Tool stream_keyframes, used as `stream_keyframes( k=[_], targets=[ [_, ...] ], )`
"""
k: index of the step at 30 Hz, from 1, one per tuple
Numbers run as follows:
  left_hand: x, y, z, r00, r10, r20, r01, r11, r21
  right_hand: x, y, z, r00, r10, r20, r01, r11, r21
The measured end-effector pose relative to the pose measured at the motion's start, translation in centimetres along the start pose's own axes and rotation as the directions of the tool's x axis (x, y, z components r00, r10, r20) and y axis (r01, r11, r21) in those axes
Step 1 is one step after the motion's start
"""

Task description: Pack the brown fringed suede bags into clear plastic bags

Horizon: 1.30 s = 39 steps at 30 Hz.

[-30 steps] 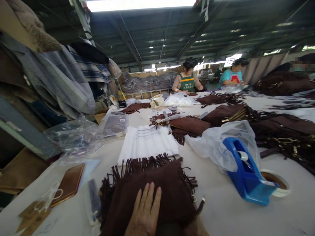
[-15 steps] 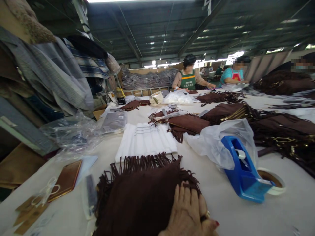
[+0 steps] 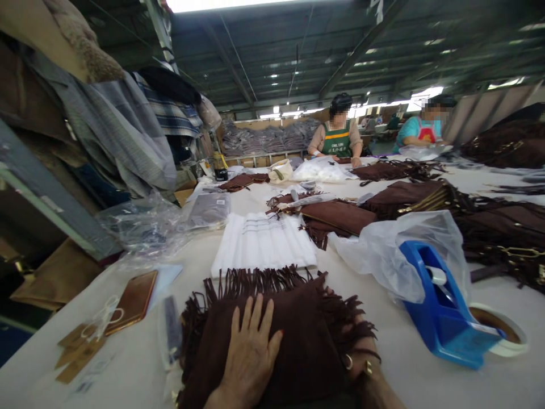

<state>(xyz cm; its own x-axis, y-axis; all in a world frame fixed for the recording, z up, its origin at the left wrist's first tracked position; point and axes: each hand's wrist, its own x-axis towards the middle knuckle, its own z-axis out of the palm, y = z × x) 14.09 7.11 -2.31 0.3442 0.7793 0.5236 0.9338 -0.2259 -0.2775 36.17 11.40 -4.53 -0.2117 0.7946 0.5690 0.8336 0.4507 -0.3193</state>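
Observation:
A dark brown fringed bag [image 3: 304, 341] lies in front of me, its fringe spread along the far edge and right side. My left hand [image 3: 251, 346] rests flat on the bag, palm down, fingers stretched out and holding nothing. At the bag's right side is my right hand [image 3: 361, 343], largely covered by the hanging fringe. Its fingers are mostly hidden, so their grip cannot be made out. Gold-coloured rings [image 3: 349, 362] show beside this hand. Just beyond the bag lies a folded white cloth [image 3: 264, 244] with grey stripes.
To the right stand a blue tape dispenser [image 3: 447, 318], a tape roll [image 3: 522, 341] and crumpled translucent plastic [image 3: 378, 255]. A phone [image 3: 133, 301] and brown tags [image 3: 80, 355] lie left. More brown bags [image 3: 340, 216] cover the table beyond. Two co-workers [image 3: 338, 139] work across it.
My left hand has moved from the bag's right edge to its middle and lies flat. My right hand shows more at the right side. The whole view has shifted slightly.

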Motion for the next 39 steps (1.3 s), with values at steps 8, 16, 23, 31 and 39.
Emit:
stream_keyframes(
  k=[8,16,23,31,39],
  targets=[
    [0.4,1.6,-0.2,0.995,-0.077,0.068,0.079,0.997,-0.027,1.1,-2.8,-0.5,0.965,0.066,0.254,-0.1,0.987,0.127],
    [0.3,1.7,0.6,0.993,-0.117,0.011,0.117,0.985,-0.128,-0.8,-7.2,3.2,0.988,-0.069,0.134,0.092,0.981,-0.169],
    [0.9,5.0,0.6,0.969,-0.204,0.143,0.244,0.887,-0.393,-1.7,-2.7,2.9,0.903,-0.424,-0.062,0.385,0.867,-0.316],
    [-0.5,-3.0,-0.6,0.953,-0.286,0.097,0.3,0.851,-0.432,-0.8,-1.6,2.5,0.805,-0.591,-0.053,0.554,0.781,-0.289],
    [-9.8,-14.8,-3.5,0.943,-0.299,0.147,0.319,0.938,-0.138,-0.9,-1.3,2.1,0.738,-0.674,-0.045,0.64,0.719,-0.271]
  ],
)
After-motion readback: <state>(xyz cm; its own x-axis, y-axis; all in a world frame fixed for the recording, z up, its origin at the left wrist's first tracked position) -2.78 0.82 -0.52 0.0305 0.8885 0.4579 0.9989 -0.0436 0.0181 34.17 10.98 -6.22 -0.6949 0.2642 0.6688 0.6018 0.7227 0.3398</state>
